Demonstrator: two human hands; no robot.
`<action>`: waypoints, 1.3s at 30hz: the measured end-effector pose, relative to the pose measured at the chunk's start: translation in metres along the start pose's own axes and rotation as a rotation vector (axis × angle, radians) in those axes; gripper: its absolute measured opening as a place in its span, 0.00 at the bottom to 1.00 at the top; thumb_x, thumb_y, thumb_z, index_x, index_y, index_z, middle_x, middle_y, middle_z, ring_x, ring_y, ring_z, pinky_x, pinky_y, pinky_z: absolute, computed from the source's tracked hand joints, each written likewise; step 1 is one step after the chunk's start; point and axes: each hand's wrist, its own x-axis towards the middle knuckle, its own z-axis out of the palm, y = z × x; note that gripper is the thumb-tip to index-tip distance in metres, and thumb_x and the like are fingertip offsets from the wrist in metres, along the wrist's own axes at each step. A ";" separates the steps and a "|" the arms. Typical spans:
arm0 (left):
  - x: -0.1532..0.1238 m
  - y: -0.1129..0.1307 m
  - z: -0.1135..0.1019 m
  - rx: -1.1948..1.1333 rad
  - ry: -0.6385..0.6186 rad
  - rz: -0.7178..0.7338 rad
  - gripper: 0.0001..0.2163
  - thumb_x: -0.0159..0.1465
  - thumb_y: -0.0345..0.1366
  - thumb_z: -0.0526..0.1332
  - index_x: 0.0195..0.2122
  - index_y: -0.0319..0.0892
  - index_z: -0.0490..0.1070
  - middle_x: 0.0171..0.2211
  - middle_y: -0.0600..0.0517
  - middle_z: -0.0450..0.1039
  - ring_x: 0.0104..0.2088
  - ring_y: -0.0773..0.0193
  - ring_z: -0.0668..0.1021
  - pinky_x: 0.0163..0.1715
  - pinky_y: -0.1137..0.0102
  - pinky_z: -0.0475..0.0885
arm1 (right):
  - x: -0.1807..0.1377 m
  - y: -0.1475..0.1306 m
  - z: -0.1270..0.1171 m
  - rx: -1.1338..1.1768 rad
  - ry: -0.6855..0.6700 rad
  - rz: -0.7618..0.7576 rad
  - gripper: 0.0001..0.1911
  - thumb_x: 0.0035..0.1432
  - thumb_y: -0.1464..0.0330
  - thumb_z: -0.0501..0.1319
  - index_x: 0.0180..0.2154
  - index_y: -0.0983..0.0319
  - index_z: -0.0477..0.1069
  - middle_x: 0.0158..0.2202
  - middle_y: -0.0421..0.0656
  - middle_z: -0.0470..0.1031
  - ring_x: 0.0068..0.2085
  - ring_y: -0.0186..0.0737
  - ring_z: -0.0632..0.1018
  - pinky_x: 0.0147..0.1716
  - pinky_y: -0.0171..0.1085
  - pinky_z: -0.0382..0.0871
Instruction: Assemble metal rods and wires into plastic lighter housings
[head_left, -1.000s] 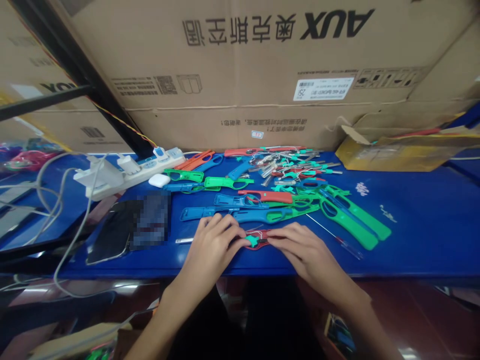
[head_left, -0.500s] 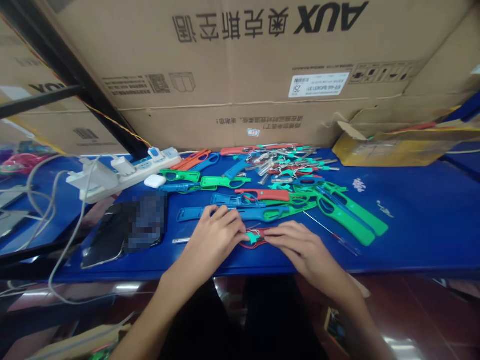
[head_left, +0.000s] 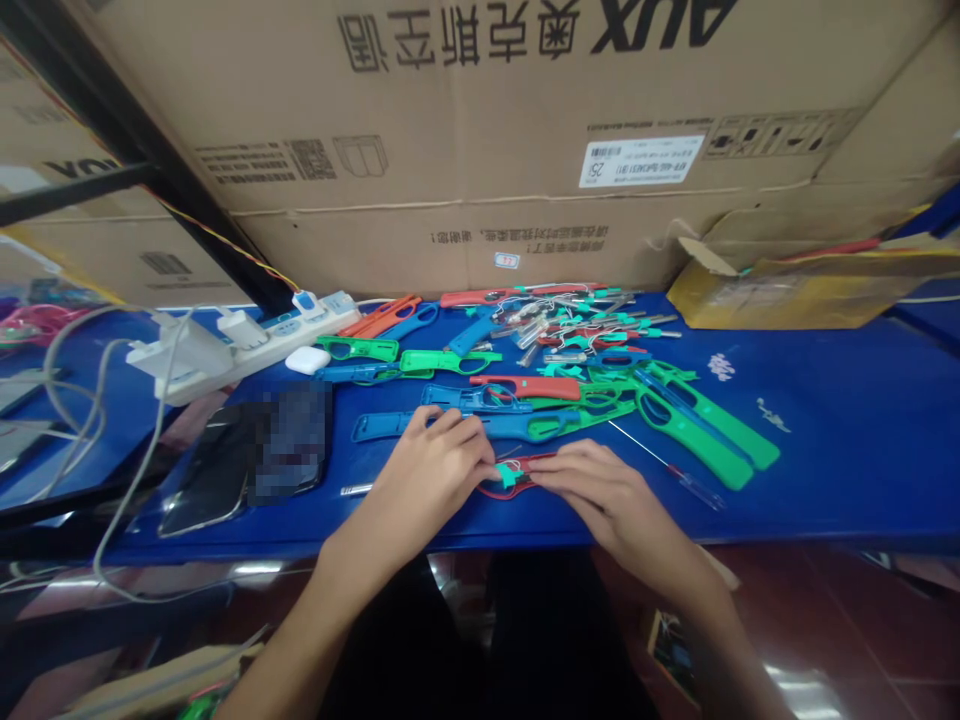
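Note:
A red utility lighter casing [head_left: 541, 464] lies open near the table's front edge, with a green trigger piece [head_left: 511, 474] and a white wire in it. My left hand [head_left: 442, 455] is closed on its left part, thumb and fingertips at the green piece. A metal tube [head_left: 356, 490] sticks out to the left from under that hand. The fingers of my right hand [head_left: 600, 480] pinch the casing's right part, hiding most of it. Just beyond my hands lie blue casing halves [head_left: 517, 427], a red casing [head_left: 532, 389] and green casings [head_left: 697, 440].
A heap of lighter inner parts [head_left: 555, 325] lies behind. To the right are a screwdriver [head_left: 697, 490] and a taped cardboard box [head_left: 787, 295]. On the left are a power strip [head_left: 247, 350], a white earphone case [head_left: 307, 360] and a dark phone [head_left: 210, 470]. A large carton [head_left: 450, 180] stands behind.
Both hands stay closed on the red lighter casing in nearly the same place. The view has shifted slightly; nothing else has visibly moved.

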 end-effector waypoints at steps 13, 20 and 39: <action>0.019 0.007 -0.018 0.113 -0.135 0.067 0.08 0.68 0.32 0.66 0.30 0.42 0.75 0.34 0.51 0.79 0.36 0.56 0.79 0.47 0.58 0.61 | -0.001 0.002 0.003 0.006 0.008 0.033 0.15 0.71 0.71 0.57 0.53 0.56 0.78 0.52 0.40 0.82 0.48 0.43 0.78 0.48 0.45 0.77; 0.035 0.007 -0.032 0.108 -0.228 0.140 0.09 0.65 0.26 0.65 0.27 0.41 0.73 0.30 0.51 0.77 0.34 0.56 0.79 0.44 0.59 0.63 | -0.001 0.002 0.004 0.007 -0.021 0.023 0.14 0.71 0.73 0.57 0.51 0.58 0.79 0.51 0.40 0.83 0.45 0.41 0.78 0.47 0.43 0.76; 0.011 -0.015 -0.005 -0.236 -0.075 0.051 0.06 0.68 0.38 0.68 0.34 0.44 0.75 0.35 0.58 0.76 0.39 0.62 0.78 0.49 0.63 0.60 | -0.002 0.001 0.003 0.059 0.024 0.041 0.17 0.70 0.73 0.58 0.54 0.56 0.78 0.51 0.39 0.83 0.45 0.39 0.78 0.45 0.41 0.79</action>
